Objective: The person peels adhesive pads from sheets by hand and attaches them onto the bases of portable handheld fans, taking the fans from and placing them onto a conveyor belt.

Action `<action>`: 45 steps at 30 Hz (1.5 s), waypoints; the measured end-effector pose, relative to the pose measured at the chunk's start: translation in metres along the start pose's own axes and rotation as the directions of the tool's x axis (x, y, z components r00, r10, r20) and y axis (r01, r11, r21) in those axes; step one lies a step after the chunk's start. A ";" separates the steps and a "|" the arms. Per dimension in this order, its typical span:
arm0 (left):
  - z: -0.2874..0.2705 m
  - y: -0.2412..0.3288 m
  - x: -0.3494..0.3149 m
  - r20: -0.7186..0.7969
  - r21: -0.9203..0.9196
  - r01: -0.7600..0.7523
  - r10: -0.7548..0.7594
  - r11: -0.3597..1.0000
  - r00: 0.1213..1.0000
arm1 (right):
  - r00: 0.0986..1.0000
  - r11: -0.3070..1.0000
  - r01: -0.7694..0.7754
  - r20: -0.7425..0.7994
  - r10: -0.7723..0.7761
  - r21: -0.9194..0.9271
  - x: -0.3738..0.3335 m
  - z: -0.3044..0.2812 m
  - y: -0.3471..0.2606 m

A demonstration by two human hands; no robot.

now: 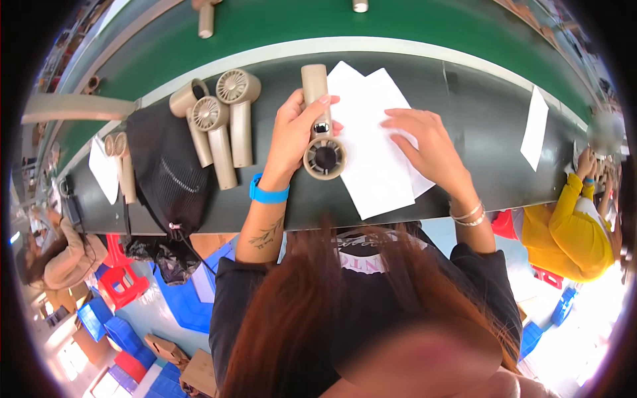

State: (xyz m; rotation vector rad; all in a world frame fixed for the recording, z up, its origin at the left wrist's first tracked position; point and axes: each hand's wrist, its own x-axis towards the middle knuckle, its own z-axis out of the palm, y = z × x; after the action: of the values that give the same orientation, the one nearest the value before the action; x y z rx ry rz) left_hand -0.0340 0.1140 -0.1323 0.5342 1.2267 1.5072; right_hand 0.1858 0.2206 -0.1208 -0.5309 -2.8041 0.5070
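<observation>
My left hand (pixel 290 132) is wrapped round a beige handheld fan (pixel 315 81), its handle end pointing away and its round head toward me. A small dark display shows on the fan just above the head. Two overlapping white sheets of paper (pixel 378 172) lie on the dark table right beside the fan. Over the right edge of the sheets is my right hand (pixel 431 142), open with its fingers stretched out and nothing in it. Whether its fingertips touch the paper I cannot tell.
Several beige fans (pixel 225 142) lie to the left, against a black mesh bag (pixel 166 169). Beyond the table runs a green conveyor belt (pixel 279 26) carrying more fan parts. Another white sheet (pixel 535 129) lies at right. A co-worker in yellow (pixel 564 232) sits at right, another person at left.
</observation>
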 end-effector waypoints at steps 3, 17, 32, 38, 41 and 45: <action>0.008 -0.010 0.003 0.038 -0.007 0.055 -0.054 0.998 0.998 | 0.976 0.948 -0.171 -0.089 0.201 0.268 0.029 0.010 -0.003; 0.015 -0.022 0.006 0.001 -0.209 0.025 -0.026 0.977 1.000 | 0.909 0.890 -0.281 -0.198 0.367 0.358 0.053 0.040 -0.007; 0.022 0.007 -0.019 0.024 -0.027 -0.266 0.267 0.964 0.964 | 0.915 0.586 -0.123 -0.137 0.379 0.801 0.039 0.002 0.013; 0.022 0.011 -0.021 0.399 0.246 -0.849 0.750 0.468 0.528 | 0.854 0.590 0.027 -0.326 0.406 0.807 0.024 -0.034 -0.028; 0.026 0.005 -0.030 0.316 0.321 -0.806 0.745 0.498 0.587 | 0.854 0.531 0.119 -0.360 0.377 0.839 0.015 -0.040 -0.053; 0.026 0.012 -0.047 0.328 0.524 -0.770 0.749 0.363 0.576 | 0.885 0.458 0.114 -0.299 0.356 0.882 0.009 -0.042 -0.079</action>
State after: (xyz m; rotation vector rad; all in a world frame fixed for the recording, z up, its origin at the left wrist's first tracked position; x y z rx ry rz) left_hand -0.0020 0.0834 -0.0990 1.8088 1.5497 1.7766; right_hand 0.1653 0.1669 -0.0514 -0.4993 -1.6693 1.5315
